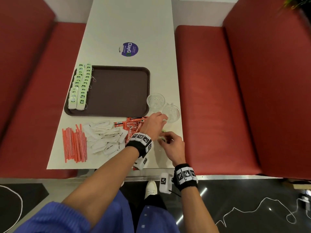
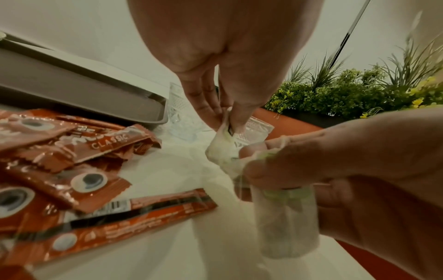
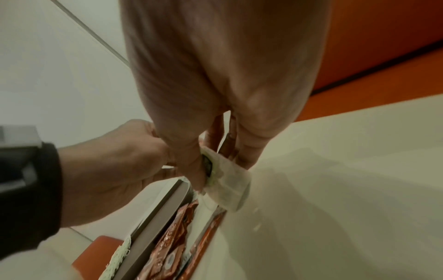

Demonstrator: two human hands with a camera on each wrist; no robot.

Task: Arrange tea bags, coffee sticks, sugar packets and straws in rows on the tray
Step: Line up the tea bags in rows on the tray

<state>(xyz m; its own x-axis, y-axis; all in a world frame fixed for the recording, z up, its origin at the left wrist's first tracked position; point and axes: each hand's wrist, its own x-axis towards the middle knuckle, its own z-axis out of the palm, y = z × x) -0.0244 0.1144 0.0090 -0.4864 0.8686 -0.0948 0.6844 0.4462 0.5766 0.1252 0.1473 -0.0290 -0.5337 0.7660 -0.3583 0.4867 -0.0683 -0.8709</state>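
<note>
A brown tray (image 1: 117, 91) lies on the white table, with two rows of green-tagged tea bags (image 1: 80, 86) along its left side. In front of it lie orange straws (image 1: 74, 143), white sugar packets (image 1: 104, 137) and red coffee sticks (image 1: 133, 126). My left hand (image 1: 159, 121) is right of the coffee sticks and pinches a tea bag (image 2: 221, 145) by its top. Just nearer, my right hand (image 1: 165, 140) pinches another tea bag (image 3: 230, 187), which hangs from its fingers in the left wrist view (image 2: 285, 223). Both bags hang just above the table.
Two clear glasses (image 1: 155, 100) (image 1: 171, 112) stand right of the tray, just beyond my left hand. Red bench seats (image 1: 218, 98) flank the table. A round purple sticker (image 1: 128, 49) sits beyond the tray. Green plants (image 2: 359, 94) stand behind the right bench.
</note>
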